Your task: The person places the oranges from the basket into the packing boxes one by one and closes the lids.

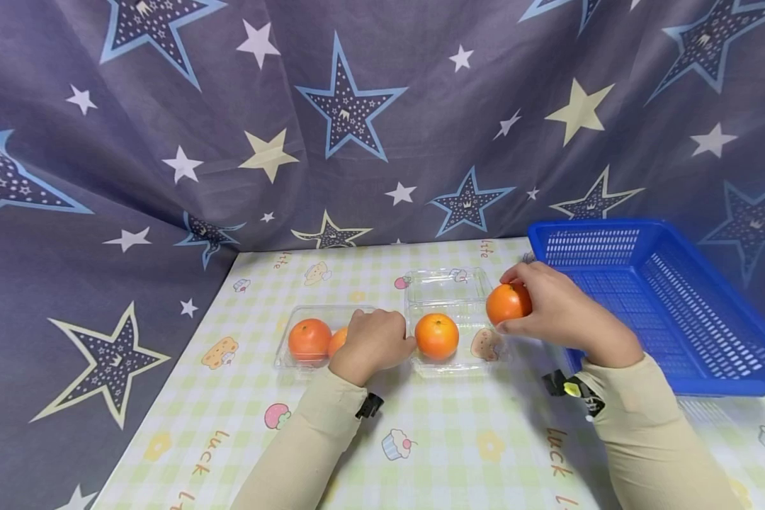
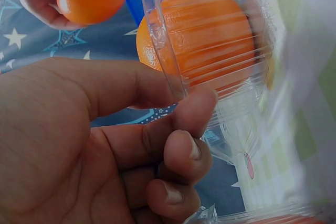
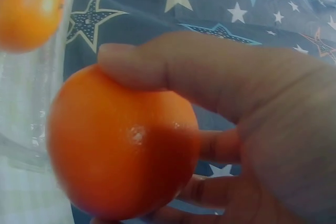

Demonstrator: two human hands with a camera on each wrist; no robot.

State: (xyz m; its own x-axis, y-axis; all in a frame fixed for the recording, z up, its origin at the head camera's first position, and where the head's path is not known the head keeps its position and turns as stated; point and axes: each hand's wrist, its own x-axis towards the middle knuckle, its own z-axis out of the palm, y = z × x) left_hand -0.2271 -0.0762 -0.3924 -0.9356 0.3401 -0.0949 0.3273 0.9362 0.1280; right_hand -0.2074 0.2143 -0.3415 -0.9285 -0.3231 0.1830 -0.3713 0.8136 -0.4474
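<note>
My right hand (image 1: 561,315) grips an orange (image 1: 507,304) just right of an opened clear plastic clamshell box (image 1: 449,287). In the right wrist view the thumb lies over the top of this orange, and fingers show behind it. One orange (image 1: 436,336) sits in the left part of the box's near half. My left hand (image 1: 377,343) pinches the box's near-left edge between thumb and forefinger, with the other fingers curled, as the left wrist view shows. Left of it stands a second clear box (image 1: 331,312) holding an orange (image 1: 309,340) and another (image 1: 337,342), partly hidden by the hand.
A blue plastic basket (image 1: 596,246) with slotted walls stands at the right of the table. The table wears a green checked cloth (image 1: 459,467) with printed pictures. Behind and to the left hangs a dark curtain (image 1: 382,191) with stars.
</note>
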